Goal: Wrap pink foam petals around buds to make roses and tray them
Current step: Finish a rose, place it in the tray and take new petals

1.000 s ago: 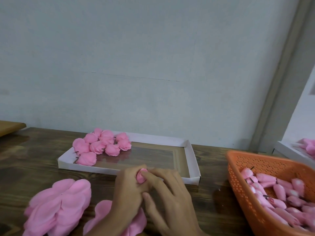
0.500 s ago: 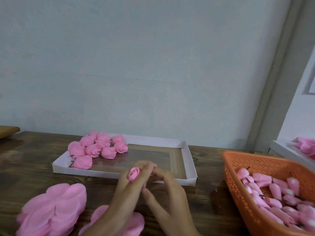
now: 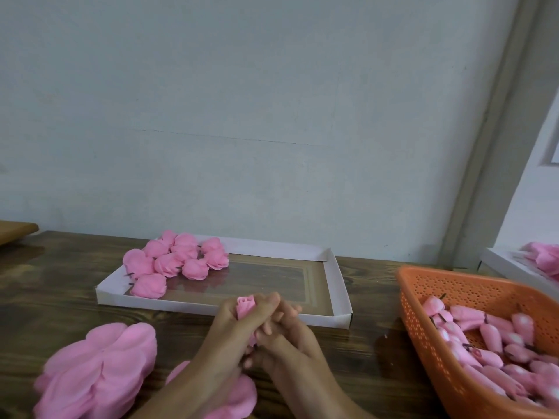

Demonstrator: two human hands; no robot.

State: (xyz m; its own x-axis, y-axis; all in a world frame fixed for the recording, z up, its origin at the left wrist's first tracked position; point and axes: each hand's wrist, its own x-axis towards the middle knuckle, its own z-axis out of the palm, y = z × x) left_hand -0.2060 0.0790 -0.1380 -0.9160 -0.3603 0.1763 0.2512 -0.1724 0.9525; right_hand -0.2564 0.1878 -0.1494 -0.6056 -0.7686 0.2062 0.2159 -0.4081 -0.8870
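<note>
A dark wooden table (image 3: pixel 363 358) stands against a pale grey wall (image 3: pixel 272 116). Both hands meet at the centre. The left hand (image 3: pixel 233 325) curls its fingers round a small pink rose (image 3: pixel 245 306), which pokes up above them; the right hand (image 3: pixel 293 337) grips its lower part. Just beyond the hands lies one white tray (image 3: pixel 341 285) holding about nine finished roses (image 3: pixel 169 264) at its far-left end. Right of the right hand, one orange basket (image 3: pixel 423 343) holds many buds (image 3: pixel 490 337), too many to count. Left of the left hand lies a heap of loose petals (image 3: pixel 99 367).
</note>
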